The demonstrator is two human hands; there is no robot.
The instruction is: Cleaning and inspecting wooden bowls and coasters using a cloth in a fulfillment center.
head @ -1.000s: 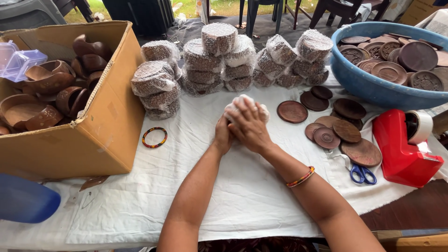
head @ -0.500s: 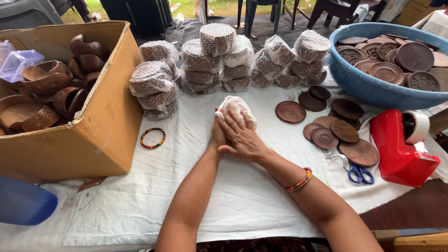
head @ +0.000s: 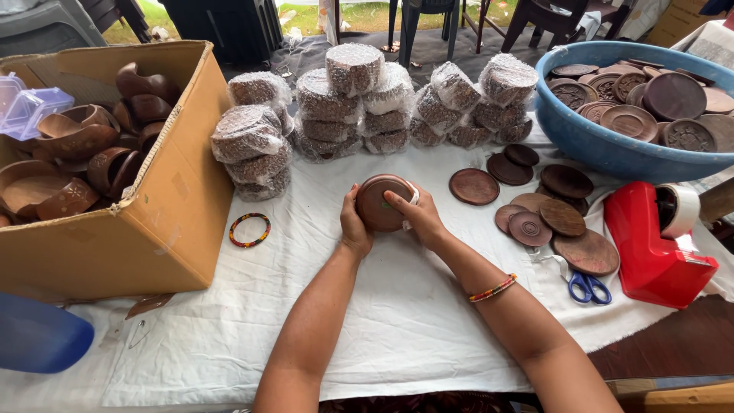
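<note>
A round brown wooden disc stack (head: 380, 200), partly wrapped in bubble wrap, stands tilted on edge on the white cloth (head: 397, 321) at the table's middle. My left hand (head: 354, 224) grips its left side. On the right side and top rests my right hand (head: 414, 214), fingers spread across the face. Bubble wrap shows behind the stack under my right fingers. A beaded bracelet circles my right wrist.
Bubble-wrapped stacks (head: 359, 99) stand in a row at the back. A cardboard box (head: 160, 229) of wooden bowls sits left, a bangle (head: 249, 229) beside it. Loose wooden discs (head: 550, 218), blue scissors (head: 587, 287), a red tape dispenser (head: 654, 248) and a blue basin (head: 612, 145) lie right.
The wrapped bundle lay under both hands earlier; now it is turned up on edge, with its bare brown face toward me.
</note>
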